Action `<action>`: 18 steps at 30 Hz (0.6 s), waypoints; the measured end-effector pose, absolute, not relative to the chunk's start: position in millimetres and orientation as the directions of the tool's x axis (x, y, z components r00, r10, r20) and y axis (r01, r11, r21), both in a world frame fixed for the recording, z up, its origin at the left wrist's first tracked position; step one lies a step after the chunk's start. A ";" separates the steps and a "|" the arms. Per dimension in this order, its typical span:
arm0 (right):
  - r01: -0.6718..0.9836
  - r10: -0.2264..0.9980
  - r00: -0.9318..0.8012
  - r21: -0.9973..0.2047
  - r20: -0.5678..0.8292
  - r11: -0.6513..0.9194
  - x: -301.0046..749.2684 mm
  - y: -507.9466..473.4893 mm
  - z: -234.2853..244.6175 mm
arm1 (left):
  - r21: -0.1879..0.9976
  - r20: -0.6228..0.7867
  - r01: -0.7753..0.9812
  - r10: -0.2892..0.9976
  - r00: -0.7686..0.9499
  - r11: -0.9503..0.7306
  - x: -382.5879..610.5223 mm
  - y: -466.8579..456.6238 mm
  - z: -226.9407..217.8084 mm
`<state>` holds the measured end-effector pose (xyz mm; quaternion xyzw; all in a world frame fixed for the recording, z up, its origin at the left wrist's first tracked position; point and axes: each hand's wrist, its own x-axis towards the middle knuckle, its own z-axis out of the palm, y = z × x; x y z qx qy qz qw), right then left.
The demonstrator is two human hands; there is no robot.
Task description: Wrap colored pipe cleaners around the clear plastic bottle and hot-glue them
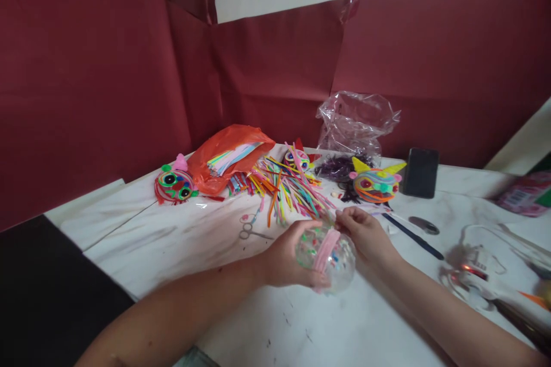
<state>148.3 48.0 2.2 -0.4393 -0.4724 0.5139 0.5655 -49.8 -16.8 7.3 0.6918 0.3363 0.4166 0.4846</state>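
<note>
My left hand [287, 258] is wrapped around a clear plastic ball [330, 255] with coloured bits inside, held just above the white table [172, 241]. A pink fuzzy pipe cleaner [323, 248] runs over the ball. At the ball's top, my right hand [364, 232] pinches closed on the end of that pipe cleaner. A heap of loose coloured pipe cleaners [286, 186] lies just beyond my hands.
Three decorated balls rest on the table: left [174, 183], centre back [297, 159], right [375, 183]. An orange bag [224, 155], a clear bag [355, 120], small scissors [248, 228], a black phone [420, 172], a dark pen [413, 235] and a glue gun [469, 264] surround them.
</note>
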 end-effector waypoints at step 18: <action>0.008 0.970 0.106 -0.976 0.219 0.219 163.3 65.2 2.2 | 0.941 0.224 0.039 0.706 0.671 -0.336 -49.9 -24.9 14.8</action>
